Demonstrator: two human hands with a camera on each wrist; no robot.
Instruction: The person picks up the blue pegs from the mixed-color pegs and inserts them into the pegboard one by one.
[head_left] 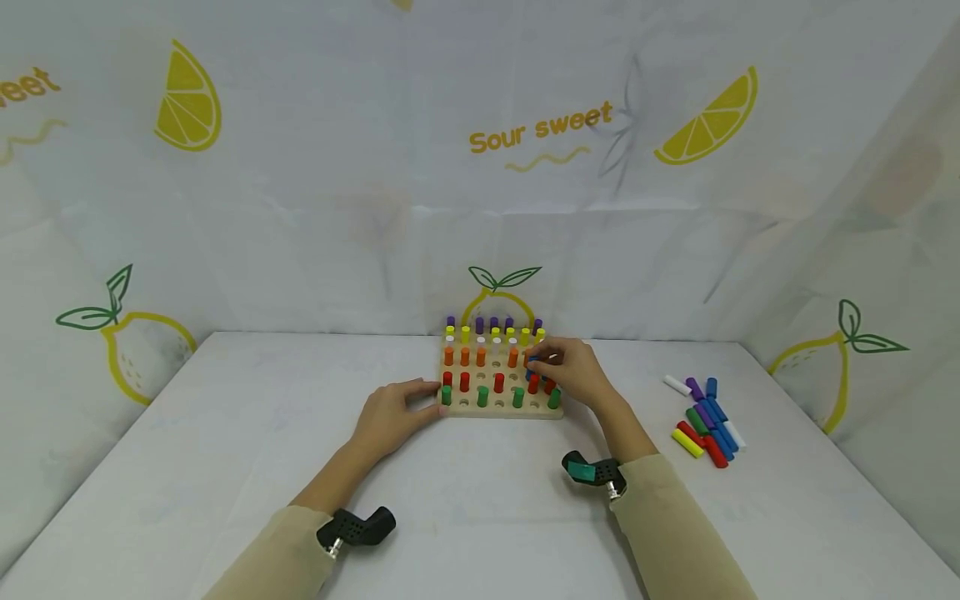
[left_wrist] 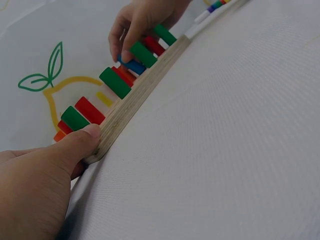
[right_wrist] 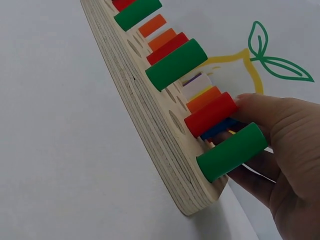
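Observation:
A wooden pegboard (head_left: 467,411) carries rows of round pegs in green, red, orange, white, yellow and purple. My left hand (head_left: 392,417) grips the board's left front corner; in the left wrist view its thumb (left_wrist: 82,142) lies against the edge beside a green peg (left_wrist: 75,118). Over the right side of the board, my right hand (head_left: 573,367) pinches a blue peg (left_wrist: 134,66) between thumb and fingers. The right wrist view shows that blue peg (right_wrist: 219,129) mostly hidden behind a red peg (right_wrist: 211,115) and a green peg (right_wrist: 232,152).
Right of the board lies a loose pile of pegs, among them a yellow peg (head_left: 687,443), a white peg (head_left: 677,385) and several blue ones. A white lemon-printed cloth (head_left: 337,250) hangs behind the white table (head_left: 465,533). Each wrist wears a black camera mount (head_left: 356,527).

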